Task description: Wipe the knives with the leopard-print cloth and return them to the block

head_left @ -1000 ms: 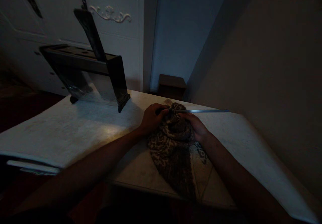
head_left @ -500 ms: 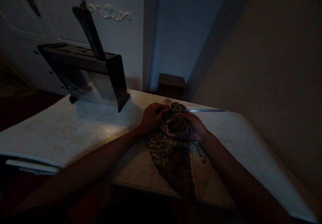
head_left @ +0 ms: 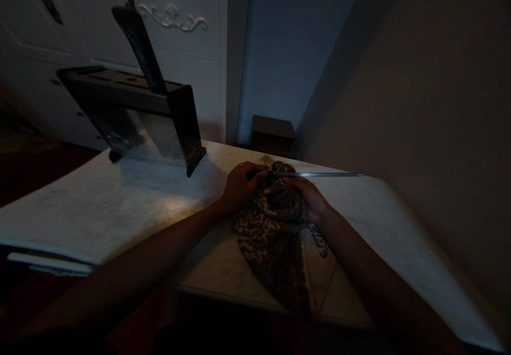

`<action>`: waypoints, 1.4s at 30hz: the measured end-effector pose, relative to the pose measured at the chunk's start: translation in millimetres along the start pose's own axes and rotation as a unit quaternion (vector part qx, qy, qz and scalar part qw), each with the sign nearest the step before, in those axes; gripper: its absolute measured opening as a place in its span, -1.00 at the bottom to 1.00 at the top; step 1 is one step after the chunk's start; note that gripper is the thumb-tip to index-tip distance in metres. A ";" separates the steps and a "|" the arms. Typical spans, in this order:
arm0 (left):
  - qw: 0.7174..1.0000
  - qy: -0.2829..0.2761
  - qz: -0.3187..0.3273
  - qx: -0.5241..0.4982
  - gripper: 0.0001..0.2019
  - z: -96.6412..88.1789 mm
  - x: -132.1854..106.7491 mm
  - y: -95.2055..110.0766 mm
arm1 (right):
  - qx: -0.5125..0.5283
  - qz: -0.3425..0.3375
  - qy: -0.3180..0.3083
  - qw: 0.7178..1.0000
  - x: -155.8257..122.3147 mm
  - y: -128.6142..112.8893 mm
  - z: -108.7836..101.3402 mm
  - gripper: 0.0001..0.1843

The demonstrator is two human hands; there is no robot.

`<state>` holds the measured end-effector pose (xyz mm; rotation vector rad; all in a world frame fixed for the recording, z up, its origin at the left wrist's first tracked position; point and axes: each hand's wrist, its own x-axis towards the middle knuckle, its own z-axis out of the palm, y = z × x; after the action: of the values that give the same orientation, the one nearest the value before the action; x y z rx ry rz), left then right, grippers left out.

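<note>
Both hands meet over a brown patterned cloth (head_left: 275,227), bunched up near the far edge of the table, with its lower end spreading to the near edge. My left hand (head_left: 242,184) is closed round the dark handle of what looks like a sharpening steel (head_left: 323,174). Its thin metal rod points right, roughly level, beyond my right hand. My right hand (head_left: 311,198) grips the bunched cloth beside and below the base of the rod. Folds and dim light hide its fingertips and most of the steel's handle.
A black knife stand (head_left: 179,110) with a clear front stands on the pale table (head_left: 99,211) at the left, a dark handle (head_left: 139,46) rising from it. White cabinet doors (head_left: 187,57) are behind. A small brown box-like unit (head_left: 273,129) sits beyond the far edge, a wall at right.
The hands, steel and cloth keep almost the same positions. Only a very slight shift of the whole view shows.
</note>
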<state>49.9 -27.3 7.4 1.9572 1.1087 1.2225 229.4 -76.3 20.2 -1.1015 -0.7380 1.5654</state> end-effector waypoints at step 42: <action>1.000 -0.005 -0.004 -0.007 -0.86 0.3 -0.3 -0.7 | -0.006 -0.008 -0.004 1.000 -0.9 -0.2 0.1 -0.84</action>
<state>50.0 -27.3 6.6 1.9437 1.0988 1.2109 229.4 -77.2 20.7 -1.0957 -0.7610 1.5547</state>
